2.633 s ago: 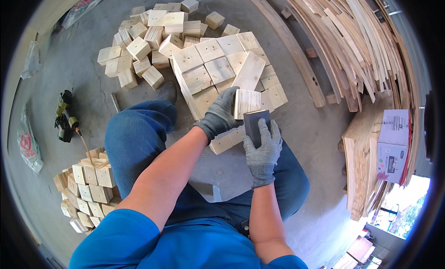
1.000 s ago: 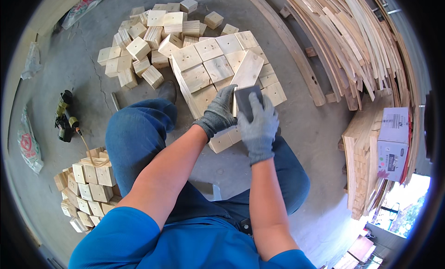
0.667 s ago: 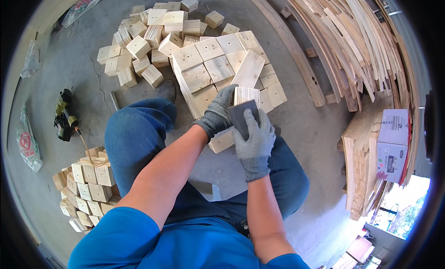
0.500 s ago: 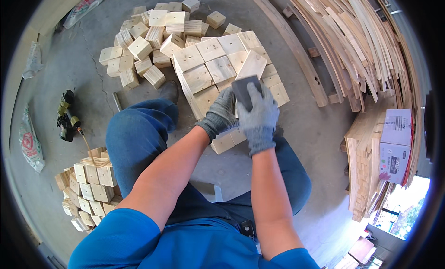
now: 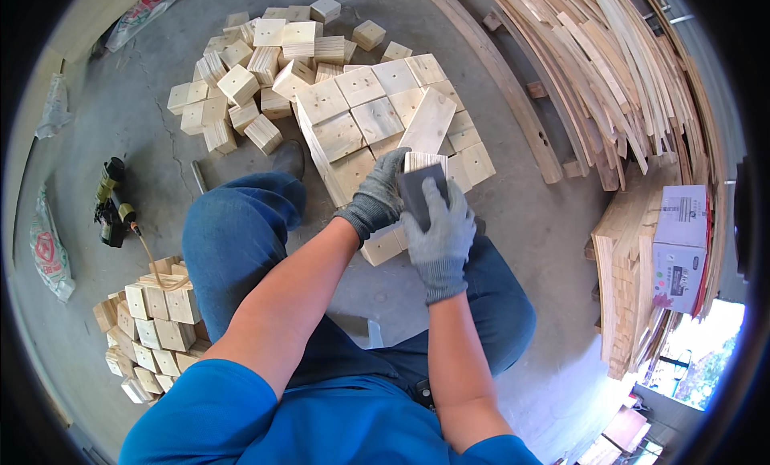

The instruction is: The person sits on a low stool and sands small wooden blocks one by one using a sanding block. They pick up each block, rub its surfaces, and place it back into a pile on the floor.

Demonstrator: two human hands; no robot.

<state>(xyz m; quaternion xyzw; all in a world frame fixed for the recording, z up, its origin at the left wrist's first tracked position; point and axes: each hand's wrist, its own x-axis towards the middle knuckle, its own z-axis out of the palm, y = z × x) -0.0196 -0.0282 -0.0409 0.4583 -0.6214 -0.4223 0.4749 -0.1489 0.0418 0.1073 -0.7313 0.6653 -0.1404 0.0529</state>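
My right hand (image 5: 443,240), in a grey knit glove, is closed over a dark grey sanding block (image 5: 414,191). It presses the sanding block against the face of a pale wooden block (image 5: 425,159). My left hand (image 5: 377,194), gloved too, grips that wooden block from its left side; the fingers partly hide it. Just beyond the hands, a bare wooden board (image 5: 429,119) lies on a tight stack of square wooden blocks (image 5: 377,120), several with small holes in their tops.
Loose wooden blocks (image 5: 239,85) heap up at the far left, more blocks (image 5: 172,335) beside my left knee. A nail gun (image 5: 112,200) with a hose lies on the concrete floor. Long timber strips (image 5: 593,64) and a cardboard box (image 5: 680,248) stand right.
My right hand has drawn the sanding block back toward me, uncovering the far end of the wooden block. My left hand keeps its grip almost in place.
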